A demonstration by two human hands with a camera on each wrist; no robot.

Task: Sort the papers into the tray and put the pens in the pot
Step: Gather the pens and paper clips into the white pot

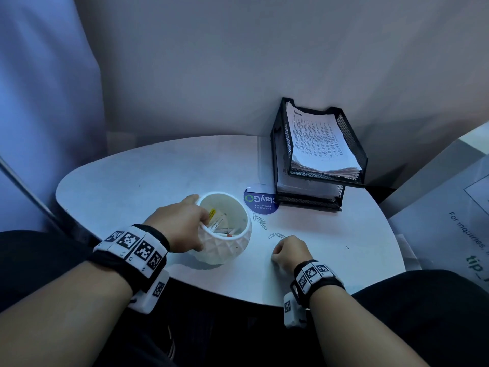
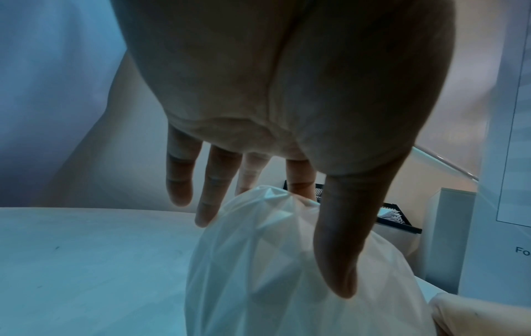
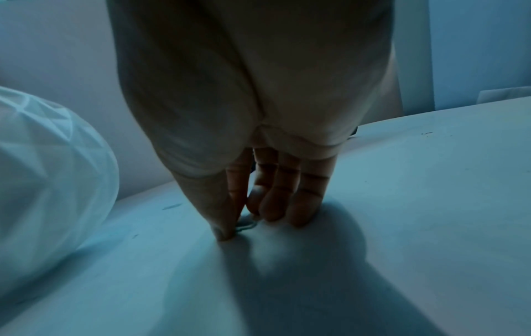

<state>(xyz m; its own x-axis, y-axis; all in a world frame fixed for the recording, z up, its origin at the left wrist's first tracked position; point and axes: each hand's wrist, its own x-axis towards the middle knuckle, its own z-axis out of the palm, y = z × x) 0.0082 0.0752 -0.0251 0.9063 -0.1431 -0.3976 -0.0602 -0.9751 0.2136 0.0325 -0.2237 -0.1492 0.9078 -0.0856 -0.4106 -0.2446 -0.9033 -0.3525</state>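
Observation:
A white faceted pot (image 1: 227,250) stands near the table's front edge with several pens (image 1: 222,226) lying inside it. My left hand (image 1: 197,230) grips its rim, thumb on the outer wall and index finger inside. The left wrist view shows the same grip, left hand (image 2: 318,241) on the pot (image 2: 273,261), with the outer fingers straight and free. My right hand (image 1: 280,247) rests fingertips-down on the table to the right of the pot. In the right wrist view its thumb and index finger pinch a paper clip (image 3: 245,225). A stack of printed papers (image 1: 317,139) fills the top of the black mesh tray (image 1: 317,174).
Several loose paper clips (image 1: 260,221) lie between the pot and the tray on the white round table (image 1: 132,181). A blue round sticker (image 1: 260,205) lies in front of the two-tier tray, which stands at the back right against the wall. A printed white panel (image 1: 449,221) stands at the right.

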